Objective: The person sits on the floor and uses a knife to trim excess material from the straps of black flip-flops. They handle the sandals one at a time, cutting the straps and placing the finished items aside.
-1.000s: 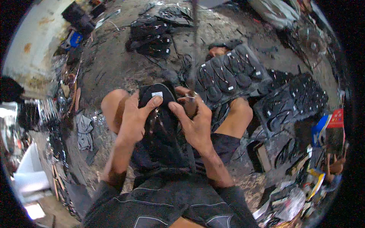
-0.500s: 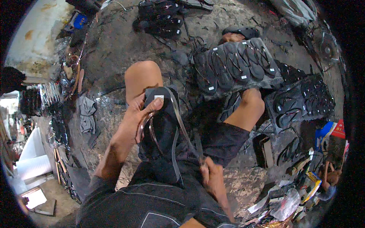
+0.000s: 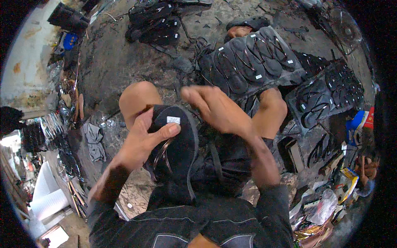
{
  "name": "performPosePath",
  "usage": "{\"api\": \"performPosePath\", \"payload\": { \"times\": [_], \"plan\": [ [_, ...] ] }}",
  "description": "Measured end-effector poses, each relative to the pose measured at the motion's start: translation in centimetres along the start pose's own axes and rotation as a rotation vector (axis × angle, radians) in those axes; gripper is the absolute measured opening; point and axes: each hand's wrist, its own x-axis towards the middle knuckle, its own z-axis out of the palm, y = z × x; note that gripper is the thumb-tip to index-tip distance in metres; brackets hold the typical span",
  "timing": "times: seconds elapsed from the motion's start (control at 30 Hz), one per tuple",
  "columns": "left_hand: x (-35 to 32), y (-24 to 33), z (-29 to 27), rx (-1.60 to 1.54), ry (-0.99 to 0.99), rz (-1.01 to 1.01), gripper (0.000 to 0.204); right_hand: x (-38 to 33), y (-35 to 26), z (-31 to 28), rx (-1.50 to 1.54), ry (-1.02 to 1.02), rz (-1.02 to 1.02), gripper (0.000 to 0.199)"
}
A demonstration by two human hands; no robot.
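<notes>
The left hand (image 3: 142, 138) is clamped on a black sandal (image 3: 184, 153), thumb pressed on its upper face beside a white label (image 3: 173, 120), the other fingers wrapped around its left edge. That grip probably keeps the sole steady while leaving its right side exposed. The sandal is over the lap, between the knees, label end pointing far; a shiny strap (image 3: 164, 156) lies near the thumb, on the sole's left half. The right hand (image 3: 219, 108) hangs just to the far right of the sandal, apart from it; it is blurred, so I cannot tell whether its fingers pinch anything.

Farther right, a row of dark sandals (image 3: 236, 82) lies side by side, labels showing, perhaps to keep them orderly and within reach. More sandals (image 3: 314, 109) spread to its right. A dark sandal pile (image 3: 155, 27) sits on the floor (image 3: 109, 70), far left of the row.
</notes>
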Motion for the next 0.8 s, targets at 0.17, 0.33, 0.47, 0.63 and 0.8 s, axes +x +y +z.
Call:
{"api": "performPosePath", "payload": {
  "times": [0.17,0.33,0.47,0.63,0.8],
  "plan": [
    [0.9,1.6,-2.5,-0.609,0.000,0.398,0.034,-3.3,6.9,-0.3,0.124,0.529,-0.088,0.030],
    [0.5,0.6,4.5,-0.909,0.104,0.294,0.023,-12.8,2.0,2.4,0.241,0.716,-0.008,0.026],
    [1.0,-0.9,6.8,-1.037,0.103,0.226,0.026,-19.6,2.2,7.4,-0.021,0.534,0.081,0.027],
    [-0.1,-2.3,7.8,-1.006,0.153,0.152,0.036,-24.2,2.5,9.0,-0.135,0.512,0.244,0.028],
    [-0.1,-6.1,7.2,-0.783,0.073,0.181,0.040,-18.3,2.9,5.2,-0.306,0.485,0.194,0.027]
  ]
}}
